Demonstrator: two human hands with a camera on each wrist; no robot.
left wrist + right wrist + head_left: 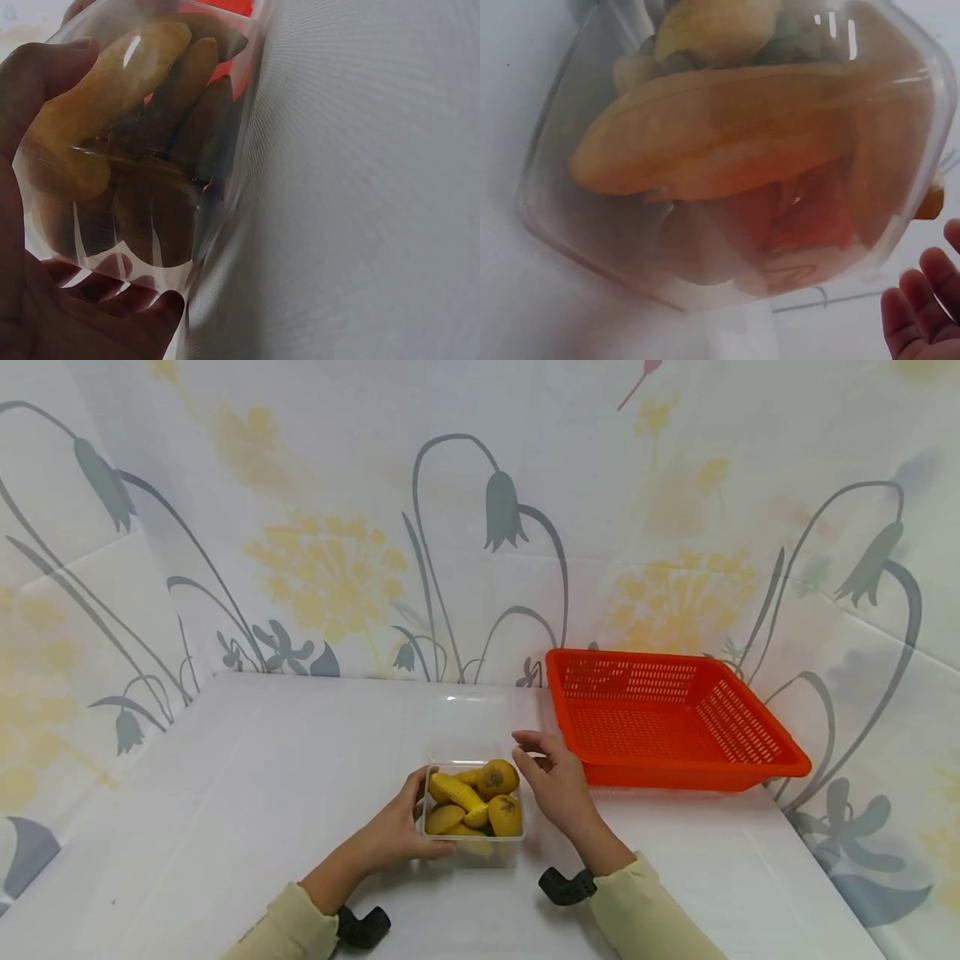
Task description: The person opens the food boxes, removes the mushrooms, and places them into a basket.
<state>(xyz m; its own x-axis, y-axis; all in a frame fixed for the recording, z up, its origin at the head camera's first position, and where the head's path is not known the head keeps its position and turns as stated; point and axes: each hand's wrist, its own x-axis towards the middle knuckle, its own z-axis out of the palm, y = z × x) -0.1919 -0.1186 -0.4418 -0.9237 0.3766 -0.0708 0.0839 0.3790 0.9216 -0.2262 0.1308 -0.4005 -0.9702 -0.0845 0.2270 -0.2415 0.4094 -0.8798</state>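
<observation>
text: none legible | labels: none | numbers: none

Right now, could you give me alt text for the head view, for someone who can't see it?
A person's left hand holds a clear container of yellow fruit pieces on a white table, while the right hand hovers beside it. An orange basket sits to the right, before a flowered backdrop.

Your head camera looks forward and down across the white table [247, 777] toward its far edge. Both wrist cameras sit very close against the clear container [150, 187] of yellow fruit [727, 150], the one thing all three views share.
</observation>
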